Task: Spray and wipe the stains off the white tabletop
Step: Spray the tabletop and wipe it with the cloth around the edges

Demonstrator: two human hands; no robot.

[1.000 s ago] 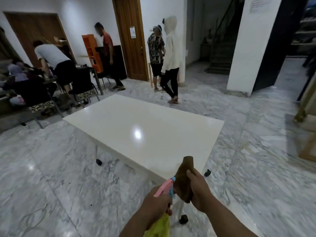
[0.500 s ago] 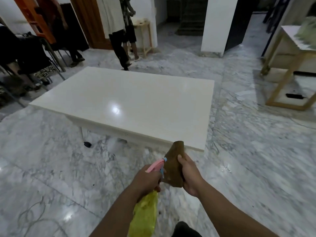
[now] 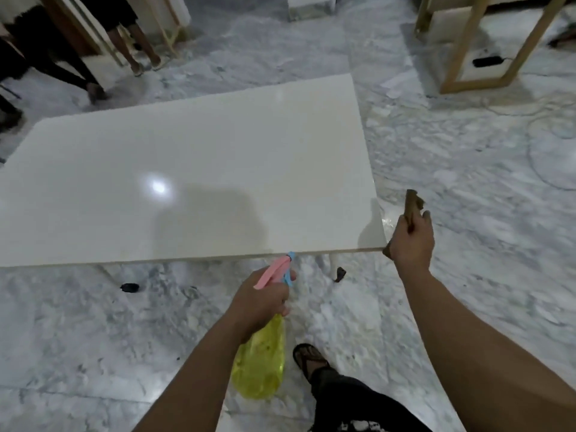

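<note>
Left hand [image 3: 260, 302] grips spray bottle [image 3: 260, 361], right hand [image 3: 411, 241] grips cloth [image 3: 412, 204]; bystanders' legs [image 3: 137, 42] beyond tabletop [image 3: 193, 182].

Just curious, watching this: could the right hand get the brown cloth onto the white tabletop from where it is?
Probably yes. The right hand grips the brown cloth just off the white tabletop's near right corner, and nothing lies between them.

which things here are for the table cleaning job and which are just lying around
For the job: yellow spray bottle in the left hand; brown cloth in the right hand; white tabletop.

Lying about: wooden frame; black power adapter; white cable.
</note>
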